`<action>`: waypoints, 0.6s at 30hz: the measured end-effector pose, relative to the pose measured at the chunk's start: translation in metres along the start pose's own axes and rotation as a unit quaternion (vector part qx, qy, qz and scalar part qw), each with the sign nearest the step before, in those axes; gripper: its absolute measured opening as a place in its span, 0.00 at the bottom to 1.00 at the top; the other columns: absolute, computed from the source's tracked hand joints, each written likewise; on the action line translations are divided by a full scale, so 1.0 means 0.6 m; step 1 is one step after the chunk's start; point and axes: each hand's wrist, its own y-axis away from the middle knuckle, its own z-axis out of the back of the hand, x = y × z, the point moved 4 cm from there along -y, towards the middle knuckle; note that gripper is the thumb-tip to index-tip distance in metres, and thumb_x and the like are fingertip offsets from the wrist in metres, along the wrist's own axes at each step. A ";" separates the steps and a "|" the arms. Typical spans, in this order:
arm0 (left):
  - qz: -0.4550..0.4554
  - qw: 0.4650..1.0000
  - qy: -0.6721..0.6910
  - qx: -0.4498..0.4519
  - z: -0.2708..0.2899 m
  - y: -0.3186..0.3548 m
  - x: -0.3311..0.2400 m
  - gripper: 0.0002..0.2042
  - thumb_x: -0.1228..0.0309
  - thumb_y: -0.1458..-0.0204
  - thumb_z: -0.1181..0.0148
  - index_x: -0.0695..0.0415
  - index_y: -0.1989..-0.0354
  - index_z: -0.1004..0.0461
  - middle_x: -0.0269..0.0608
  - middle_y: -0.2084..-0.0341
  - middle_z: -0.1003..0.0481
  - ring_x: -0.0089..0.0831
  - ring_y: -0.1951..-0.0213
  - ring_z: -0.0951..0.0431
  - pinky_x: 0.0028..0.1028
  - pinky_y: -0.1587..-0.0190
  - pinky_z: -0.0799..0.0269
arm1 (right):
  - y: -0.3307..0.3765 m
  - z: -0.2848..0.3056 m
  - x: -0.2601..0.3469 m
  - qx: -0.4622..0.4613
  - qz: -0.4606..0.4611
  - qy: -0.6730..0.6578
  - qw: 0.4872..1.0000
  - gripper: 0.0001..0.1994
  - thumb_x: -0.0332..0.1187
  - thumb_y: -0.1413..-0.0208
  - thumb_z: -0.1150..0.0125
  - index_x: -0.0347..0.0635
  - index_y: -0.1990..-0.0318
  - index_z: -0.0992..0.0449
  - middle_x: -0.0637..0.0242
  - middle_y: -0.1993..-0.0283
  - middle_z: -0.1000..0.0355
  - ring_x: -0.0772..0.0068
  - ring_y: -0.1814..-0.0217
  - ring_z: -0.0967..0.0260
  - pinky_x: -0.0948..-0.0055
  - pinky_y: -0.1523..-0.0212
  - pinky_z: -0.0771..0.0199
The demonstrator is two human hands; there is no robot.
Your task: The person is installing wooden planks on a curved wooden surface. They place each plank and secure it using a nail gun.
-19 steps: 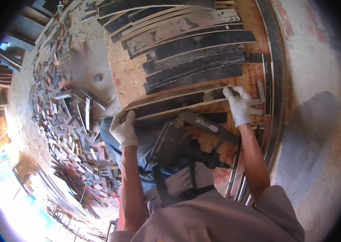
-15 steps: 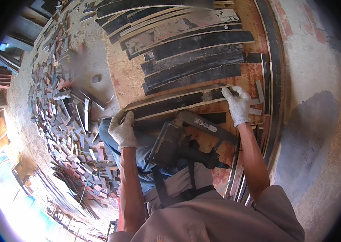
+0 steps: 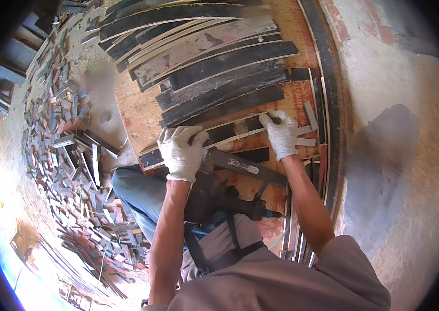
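Both my hands wear white knit gloves and grip one long dark plywood strip [image 3: 230, 130] that lies across a reddish plywood sheet [image 3: 141, 111]. My left hand [image 3: 180, 153] holds the strip's left part, fingers curled over its edge. My right hand [image 3: 280, 133] clamps the strip near its right end. Just beyond the strip lie several more dark strips [image 3: 219, 78], side by side. A black nail gun [image 3: 224, 194] rests on my lap below the hands.
A heap of small offcut wood pieces [image 3: 69, 155] covers the ground on the left. Long strips [image 3: 328, 103] run along the sheet's right edge, with bare concrete floor [image 3: 406, 129] beyond. My knee in blue jeans [image 3: 136, 192] sits lower left.
Both hands have shifted the strip slightly farther from me, closer to the row of dark strips; the grip on it is unchanged.
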 end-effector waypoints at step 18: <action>-0.003 1.000 0.023 -0.003 -0.016 -0.011 0.010 0.03 0.68 0.56 0.31 0.50 0.74 0.15 0.33 0.73 0.19 0.38 0.65 0.23 0.39 0.54 0.33 | 0.343 -0.070 0.023 0.363 0.056 0.315 0.875 0.56 0.42 0.55 0.24 0.22 0.27 0.56 0.36 0.50 0.26 0.36 0.52 0.25 0.50 0.48 0.25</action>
